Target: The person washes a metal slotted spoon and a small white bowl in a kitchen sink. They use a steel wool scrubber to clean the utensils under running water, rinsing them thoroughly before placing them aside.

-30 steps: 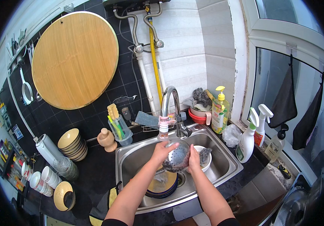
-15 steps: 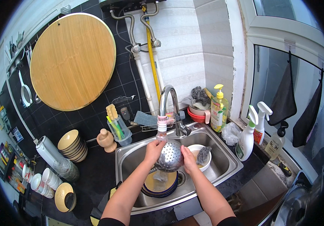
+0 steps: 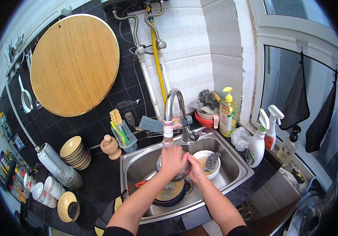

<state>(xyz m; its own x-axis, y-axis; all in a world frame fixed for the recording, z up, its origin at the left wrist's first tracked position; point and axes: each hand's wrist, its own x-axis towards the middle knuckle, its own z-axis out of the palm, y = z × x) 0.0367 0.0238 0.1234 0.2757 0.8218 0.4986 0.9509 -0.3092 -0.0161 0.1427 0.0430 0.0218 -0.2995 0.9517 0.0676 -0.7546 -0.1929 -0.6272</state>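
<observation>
A round metal strainer (image 3: 185, 169) with small holes is under the spout of the curved chrome tap (image 3: 173, 103). My left hand (image 3: 171, 159) lies across its bowl, fingers bent against it and slightly smeared by motion. At its right side my right hand (image 3: 195, 168) grips the rim, the fingertips of both hands close together. An orange-red handle end (image 3: 140, 183) pokes out left of my left wrist; whether it belongs to the strainer is hidden. Beneath, stacked dark-rimmed plates (image 3: 180, 196) sit in the steel sink (image 3: 232, 173). A white bowl (image 3: 217, 171) holding a grey scrubber (image 3: 212, 160) stands to the right.
Stacked bowls (image 3: 76, 151), a wooden pestle-like piece (image 3: 110, 147) and a utensil holder (image 3: 126, 141) stand left of the sink. A soap bottle (image 3: 228, 114) and spray bottles (image 3: 256, 143) line the right. White cups (image 3: 40, 192) are at far left.
My left hand has moved from the strainer's upper left rim across its bowl toward my right hand. The strainer is now mostly covered, and the orange-red handle end has come into sight.
</observation>
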